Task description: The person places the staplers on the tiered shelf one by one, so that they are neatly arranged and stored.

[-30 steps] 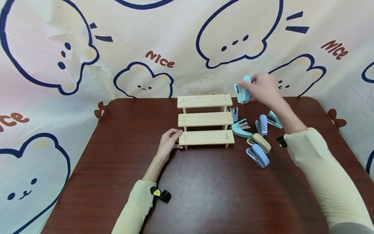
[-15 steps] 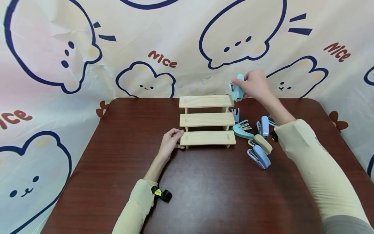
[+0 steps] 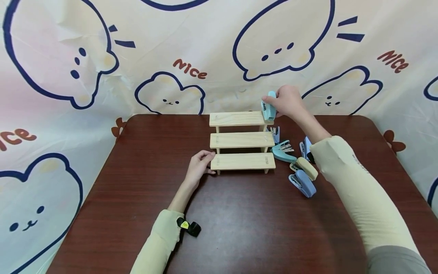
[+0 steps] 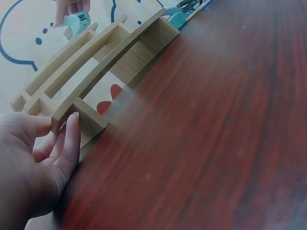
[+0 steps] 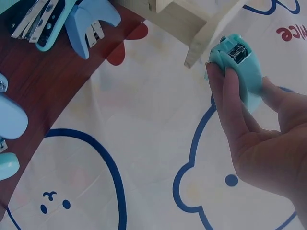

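A pale wooden three-step display rack (image 3: 242, 162) stands at the table's far side. My left hand (image 3: 197, 166) pinches the left end of its lowest step, with fingers (image 4: 72, 139) against the underside in the left wrist view. My right hand (image 3: 289, 101) holds a light turquoise stapler (image 3: 269, 107) between thumb and fingers, tilted on end at the right end of the top step. In the right wrist view the held stapler (image 5: 247, 72) appears close to the step's end; whether it touches the wood I cannot tell.
Right of the rack lie several staplers: an opened turquoise stapler (image 3: 283, 151), a blue one (image 3: 275, 134) behind it, a cream stapler (image 3: 307, 168) and a periwinkle stapler (image 3: 303, 183). Another blue stapler (image 3: 305, 146) is partly behind the right sleeve. A patterned curtain (image 3: 219, 45) hangs behind the table.
My right hand has carried the turquoise stapler leftward, from beyond the rack's right side to the right end of the top step. The left hand keeps its grip on the lowest step.
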### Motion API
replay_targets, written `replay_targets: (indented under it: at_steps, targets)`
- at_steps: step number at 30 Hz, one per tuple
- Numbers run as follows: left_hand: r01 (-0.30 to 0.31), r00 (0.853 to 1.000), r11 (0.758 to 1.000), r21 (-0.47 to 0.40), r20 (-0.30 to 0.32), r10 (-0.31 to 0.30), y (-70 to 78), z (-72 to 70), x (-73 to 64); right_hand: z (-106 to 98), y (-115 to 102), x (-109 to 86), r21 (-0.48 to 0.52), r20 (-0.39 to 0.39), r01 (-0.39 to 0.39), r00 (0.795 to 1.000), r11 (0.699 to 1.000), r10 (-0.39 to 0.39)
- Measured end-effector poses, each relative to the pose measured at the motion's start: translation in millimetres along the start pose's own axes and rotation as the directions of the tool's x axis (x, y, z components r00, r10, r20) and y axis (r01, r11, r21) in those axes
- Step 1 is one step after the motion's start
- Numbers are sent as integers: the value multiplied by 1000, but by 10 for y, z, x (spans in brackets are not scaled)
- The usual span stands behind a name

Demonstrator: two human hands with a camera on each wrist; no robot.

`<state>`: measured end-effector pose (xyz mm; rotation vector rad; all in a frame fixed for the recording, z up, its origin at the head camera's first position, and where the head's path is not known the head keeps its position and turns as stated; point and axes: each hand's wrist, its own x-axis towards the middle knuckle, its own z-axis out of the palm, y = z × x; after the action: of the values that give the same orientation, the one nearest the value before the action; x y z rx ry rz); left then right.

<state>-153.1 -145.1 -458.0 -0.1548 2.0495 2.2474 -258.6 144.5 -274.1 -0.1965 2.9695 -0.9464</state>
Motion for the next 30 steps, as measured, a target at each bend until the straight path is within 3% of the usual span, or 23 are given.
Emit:
replay_targets:
  at_steps: [14, 21, 30]
  targets:
    - [12, 1000, 1000, 20, -6, -12, 0, 2, 5, 126, -82, 132, -96, 53, -13, 998, 995, 18]
    - [9, 1000, 1000, 21, -9, -9, 14, 12, 8, 162, -145, 163, -167, 4, 16, 1000, 986, -16]
    - [3, 1000, 1000, 14, -6, -3, 13, 25, 9, 210, -98, 145, -139, -39, 11, 999, 990, -17]
